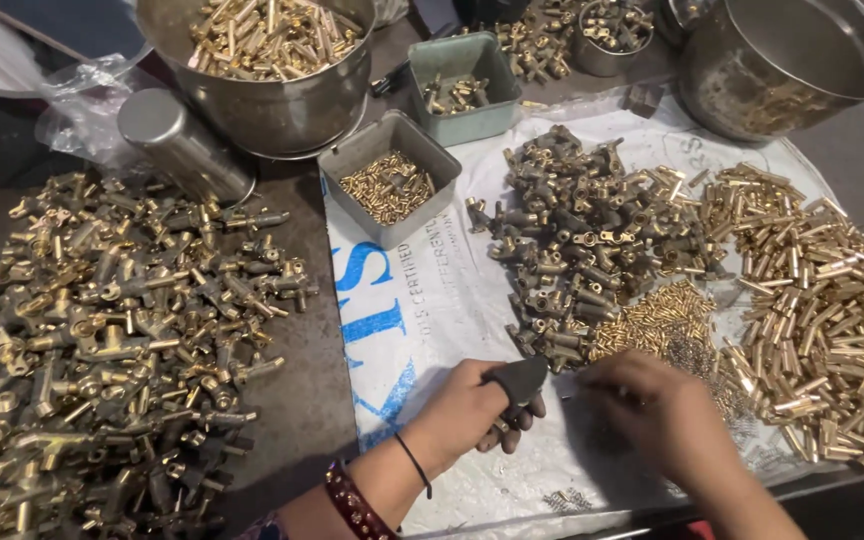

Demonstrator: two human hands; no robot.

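My left hand [477, 405] rests on the white printed sheet [432, 300], fingers curled, with a dark cover on the thumb; a small brass piece seems to sit under the fingers. My right hand [657, 410] reaches toward the heap of small brass screws [662, 320], fingertips close to the left thumb; what it pinches is too small to tell. Just beyond both hands lies a pile of dark brass valve bodies [582, 230]. Brass tubes [822, 300] are heaped to the right.
A big pile of assembled brass valves [102, 330] covers the left. Two small square tins [390, 185] [462, 85] hold small parts. Steel pots [272, 60] [782, 60] and a steel canister [184, 140] stand at the back.
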